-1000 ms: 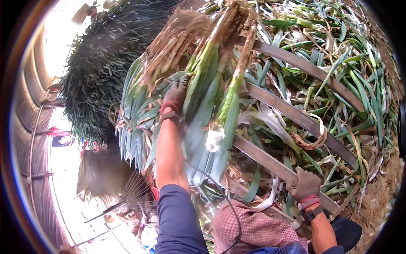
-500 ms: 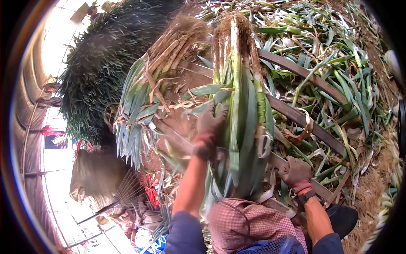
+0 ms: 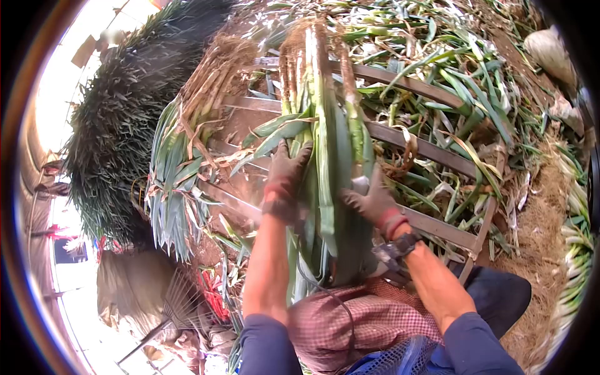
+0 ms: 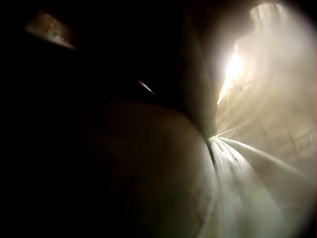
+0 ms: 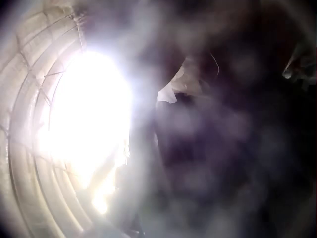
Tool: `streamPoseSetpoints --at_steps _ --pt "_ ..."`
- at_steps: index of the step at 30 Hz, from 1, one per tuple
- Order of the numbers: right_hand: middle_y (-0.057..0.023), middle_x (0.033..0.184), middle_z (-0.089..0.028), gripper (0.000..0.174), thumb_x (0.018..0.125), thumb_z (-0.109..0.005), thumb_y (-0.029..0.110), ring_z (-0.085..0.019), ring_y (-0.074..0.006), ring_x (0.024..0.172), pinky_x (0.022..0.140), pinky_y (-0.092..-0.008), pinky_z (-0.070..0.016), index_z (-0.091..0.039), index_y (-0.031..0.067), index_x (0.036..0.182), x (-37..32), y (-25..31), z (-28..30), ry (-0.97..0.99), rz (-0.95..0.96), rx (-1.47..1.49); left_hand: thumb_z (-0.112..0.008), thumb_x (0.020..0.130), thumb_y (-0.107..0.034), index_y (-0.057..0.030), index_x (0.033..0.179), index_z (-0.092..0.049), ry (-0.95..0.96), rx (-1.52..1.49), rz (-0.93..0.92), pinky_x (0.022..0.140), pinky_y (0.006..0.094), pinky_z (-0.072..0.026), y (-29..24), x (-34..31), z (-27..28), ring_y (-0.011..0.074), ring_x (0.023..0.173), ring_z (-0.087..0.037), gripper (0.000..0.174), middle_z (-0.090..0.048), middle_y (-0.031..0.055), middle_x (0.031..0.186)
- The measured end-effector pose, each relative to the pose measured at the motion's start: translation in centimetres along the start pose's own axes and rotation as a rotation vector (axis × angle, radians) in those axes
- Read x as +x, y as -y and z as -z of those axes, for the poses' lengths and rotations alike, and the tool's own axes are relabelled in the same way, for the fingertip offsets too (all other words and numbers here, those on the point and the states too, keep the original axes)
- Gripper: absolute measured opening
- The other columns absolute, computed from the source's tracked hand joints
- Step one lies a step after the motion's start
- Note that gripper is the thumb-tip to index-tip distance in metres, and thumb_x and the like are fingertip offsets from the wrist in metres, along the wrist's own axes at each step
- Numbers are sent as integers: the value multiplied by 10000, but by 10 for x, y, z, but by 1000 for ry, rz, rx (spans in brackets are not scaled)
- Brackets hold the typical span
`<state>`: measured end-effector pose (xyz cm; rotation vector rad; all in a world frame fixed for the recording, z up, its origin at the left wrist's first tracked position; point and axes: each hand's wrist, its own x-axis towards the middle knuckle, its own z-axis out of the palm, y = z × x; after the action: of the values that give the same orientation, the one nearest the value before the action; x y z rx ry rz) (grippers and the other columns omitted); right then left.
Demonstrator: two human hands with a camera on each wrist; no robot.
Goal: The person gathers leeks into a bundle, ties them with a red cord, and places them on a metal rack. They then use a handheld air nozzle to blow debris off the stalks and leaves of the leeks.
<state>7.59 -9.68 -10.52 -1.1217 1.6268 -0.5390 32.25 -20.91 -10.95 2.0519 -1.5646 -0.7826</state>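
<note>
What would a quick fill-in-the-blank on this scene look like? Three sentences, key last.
1. The left hand and the right hand both wear brown ____ with red cuffs.
2. In the head view, the hairy brown roots of the long green leafy stalks between the hands point toward the picture's ____ edge.
3. The fan-shaped, wire-tined rake lies in that view's ____ half, left or right.

Missing words: gloves; top; left

The left hand (image 3: 287, 178) reaches farther forward than the spread right hand (image 3: 377, 205).
</note>
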Motion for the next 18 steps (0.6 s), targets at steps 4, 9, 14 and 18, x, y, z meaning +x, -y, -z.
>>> streamPoseSetpoints --at_steps 4,9,14,18 --pt "-366 1520 -500 1136 847 -833 337 -523 -487 1403 1177 -478 -435 -150 -81 1653 -25 3 -9 -174 153 -152 -824 901 -519 84 1540 -485 160 -138 -80 1040 367 -528 -47 -46 9 317 1238 -679 942 -693 240 1369" --pt "-385 1562 -438 1127 839 -798 120 -483 -502 1440 1229 -468 -376 -71 -30 1687 -101 -46 6 -226 120 64 -824 931 -307 18 1290 -670 401 -258 3 833 354 -575 -96 -132 0 198 938 -703 508 -762 111 1092" --pt "-405 1421 -528 1193 826 -816 238 -638 -500 1216 1066 -518 -506 -31 -80 1667 -217 -99 8 -366 -19 -156 -823 935 -126 53 1546 -463 581 -397 -53 966 317 -572 -90 -219 -40 189 1104 -698 731 -704 123 1312" --pt "-359 1381 -594 1008 881 -758 395 -666 -473 1192 1036 -518 -527 -255 -70 1620 -264 -138 49 -79 -65 -257 -938 818 -269 62 1589 -441 521 -412 -116 1019 337 -540 -80 -270 -56 244 1199 -651 975 -617 202 1415"
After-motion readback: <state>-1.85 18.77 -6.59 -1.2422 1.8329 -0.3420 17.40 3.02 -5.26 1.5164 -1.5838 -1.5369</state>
